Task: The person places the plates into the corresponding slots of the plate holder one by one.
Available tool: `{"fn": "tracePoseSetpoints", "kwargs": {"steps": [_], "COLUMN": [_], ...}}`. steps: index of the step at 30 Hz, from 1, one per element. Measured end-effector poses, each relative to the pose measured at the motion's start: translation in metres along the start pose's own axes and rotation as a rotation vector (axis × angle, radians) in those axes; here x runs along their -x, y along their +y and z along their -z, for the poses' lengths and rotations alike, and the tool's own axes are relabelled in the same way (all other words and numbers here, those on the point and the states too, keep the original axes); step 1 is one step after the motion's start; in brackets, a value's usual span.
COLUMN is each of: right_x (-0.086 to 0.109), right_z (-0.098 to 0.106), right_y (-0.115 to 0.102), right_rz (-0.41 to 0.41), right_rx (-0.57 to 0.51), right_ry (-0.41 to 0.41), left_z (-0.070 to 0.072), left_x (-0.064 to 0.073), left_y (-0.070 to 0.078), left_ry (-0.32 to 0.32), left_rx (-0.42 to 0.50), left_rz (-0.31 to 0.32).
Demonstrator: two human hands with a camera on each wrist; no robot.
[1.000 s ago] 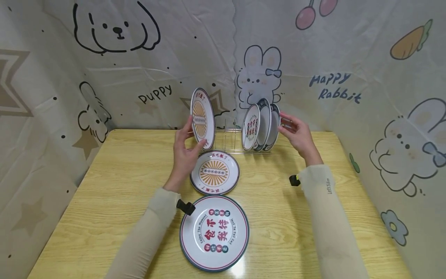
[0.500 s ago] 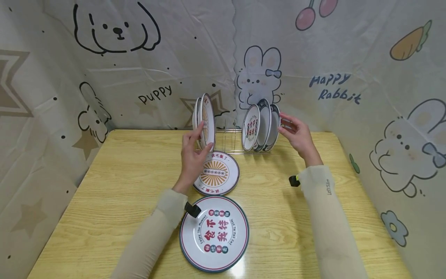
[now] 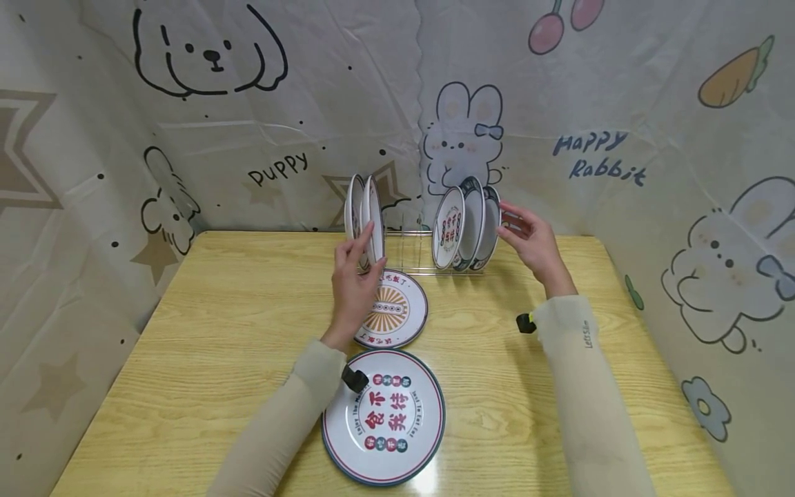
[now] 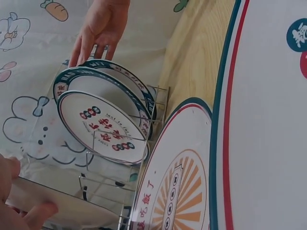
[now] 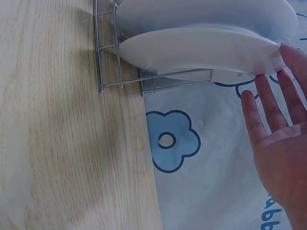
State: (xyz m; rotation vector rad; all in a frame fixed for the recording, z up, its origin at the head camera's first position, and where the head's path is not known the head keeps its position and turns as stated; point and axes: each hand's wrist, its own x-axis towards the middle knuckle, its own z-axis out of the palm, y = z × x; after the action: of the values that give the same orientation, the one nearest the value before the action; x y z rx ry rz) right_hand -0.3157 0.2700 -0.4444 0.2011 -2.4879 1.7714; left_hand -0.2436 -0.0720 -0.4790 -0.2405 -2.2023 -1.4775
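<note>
Two plates are lying flat on the table (image 3: 248,310): a big plate (image 3: 385,417) toward the near edge, and a sunburst plate (image 3: 394,310) right behind it. Can't tell if their rims actually touch. The wire rack (image 5: 99,52) stands along the far edge, three plates (image 3: 448,228) on edge at its right end, and at the left end an outer plate (image 3: 355,207) with an inner plate (image 3: 373,203) just beside it.

Left hand (image 3: 355,290) has thumb and forefinger on the inner plate's near side, looks like a light pinch to me. Right hand (image 3: 535,248) has its fingers out mostly straight, tips against the rim of the rightmost plate, so I'd call that steadying, not gripping.

My read: this is the racking step, getting the inner plate settled upright in its slot. Next up probably calls for easing the left hand off without tipping it, then going for the sunburst plate since it's closest to the rack. Middle slots look free, so I'd aim there and watch for knocking the neighbours.
</note>
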Motion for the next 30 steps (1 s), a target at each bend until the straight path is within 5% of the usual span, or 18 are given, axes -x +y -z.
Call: {"fn": "tracePoseSetpoints", "kwargs": {"steps": [9, 21, 30], "right_x": [0.0, 0.001, 0.001], "right_z": [0.0, 0.0, -0.001], "right_y": [0.0, 0.0, 0.0], "right_rz": [0.007, 0.003, 0.007], "right_rx": [-0.007, -0.004, -0.007], "right_ry": [-0.003, 0.002, 0.002], "left_z": [-0.003, -0.001, 0.003], "left_x": [0.003, -0.007, -0.017], "left_y": [0.005, 0.011, 0.007], "left_ry": [-0.017, 0.039, -0.002], "left_rx": [-0.056, -0.234, -0.305], "left_rz": [0.052, -0.049, -0.057]}}
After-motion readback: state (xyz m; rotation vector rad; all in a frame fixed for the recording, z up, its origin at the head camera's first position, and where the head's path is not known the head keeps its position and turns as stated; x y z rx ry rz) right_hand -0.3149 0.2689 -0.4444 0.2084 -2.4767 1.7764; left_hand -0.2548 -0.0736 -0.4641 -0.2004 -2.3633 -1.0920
